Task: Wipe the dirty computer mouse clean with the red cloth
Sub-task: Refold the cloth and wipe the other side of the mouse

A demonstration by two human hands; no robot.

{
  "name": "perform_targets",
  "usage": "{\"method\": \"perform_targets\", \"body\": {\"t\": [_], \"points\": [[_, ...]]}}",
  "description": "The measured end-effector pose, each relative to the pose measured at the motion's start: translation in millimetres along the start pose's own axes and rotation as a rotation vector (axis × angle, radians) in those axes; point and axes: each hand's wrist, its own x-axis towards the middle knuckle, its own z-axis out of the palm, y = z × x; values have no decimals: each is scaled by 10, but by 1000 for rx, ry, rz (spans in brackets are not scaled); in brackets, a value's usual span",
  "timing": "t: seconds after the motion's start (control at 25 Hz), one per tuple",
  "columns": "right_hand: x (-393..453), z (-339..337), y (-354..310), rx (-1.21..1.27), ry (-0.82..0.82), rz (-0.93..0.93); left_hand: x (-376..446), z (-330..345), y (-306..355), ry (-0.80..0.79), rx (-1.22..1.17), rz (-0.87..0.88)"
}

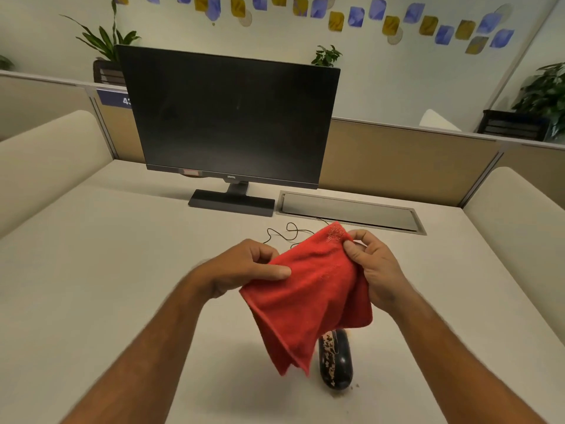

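Head view, looking down over a pale desk (107, 270). Both bare forearms reach in from the bottom edge. Left hand (244, 267) pinches the upper left edge of the red cloth (308, 295), thumb laid flat on top of the fabric, fingers curled under and out of sight. Right hand (376, 267) grips the cloth's upper right corner, thumb and fingertips closed on it near a patch of pale crumbs (334, 232) stuck to the nap. Cloth is held up off the desk between the two hands, slack, folded over on itself, its lower corner hanging to a point. Directly below and just right of that hanging point sits the computer mouse (336, 362), black, glossy, lying on the desk near the bottom centre of the frame; its upper surface is speckled with light-coloured bits of dirt, and its far end is hidden behind the cloth. Cannot tell whether cloth touches the mouse. A few loose specks (354, 387) on the desk beside the mouse. A thin black cable (281, 232) loops on the desk beyond the hands. Further back, a dark, switched-off monitor (229, 117) on its stand, with a recessed cable hatch (351, 212) to its right. Low partition behind the desk, potted plants (104, 41) and a wall with blue and yellow leaf decals (336, 13) beyond.
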Motion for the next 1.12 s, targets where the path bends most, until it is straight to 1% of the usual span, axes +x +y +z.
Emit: {"method": "perform_targets", "body": {"t": [0.08,0.2,0.24,0.28,0.36,0.4,0.48,0.52,0.56,0.64,0.68,0.76,0.8,0.92,0.96,1.12], "points": [[23,92,156,-63,35,54,-6,2,-41,84,-112,129],[16,177,373,-239,35,104,8,22,-156,284,-400,274],[5,155,433,-266,42,108,5,9,-201,331,-441,309],[-14,113,478,-285,59,109,-10,-17,-238,373,-428,342],[-73,-49,564,-301,112,115,-45,-66,-290,472,-288,379],[-114,-154,610,-300,149,118,-57,-83,-318,532,-166,368],[-232,-373,711,-306,240,122,-37,-84,-433,633,122,292],[-309,-476,766,-320,287,123,-8,-56,-514,635,261,242],[-396,-562,827,-345,326,118,21,-11,-605,605,370,191],[-598,-697,975,-446,362,79,91,118,-792,504,503,140],[-701,-734,1047,-510,353,46,122,191,-890,463,542,152],[-880,-785,1149,-620,270,-30,192,353,-1071,423,583,197],[-948,-809,1180,-683,197,-76,219,435,-1145,421,583,195],[-1049,-865,1252,-918,-79,-235,271,661,-1287,403,537,91],[-1058,-867,1278,-979,-144,-263,285,725,-1312,393,527,83],[-1046,-833,1370,-1126,-237,-289,323,918,-1313,367,575,214]]}}
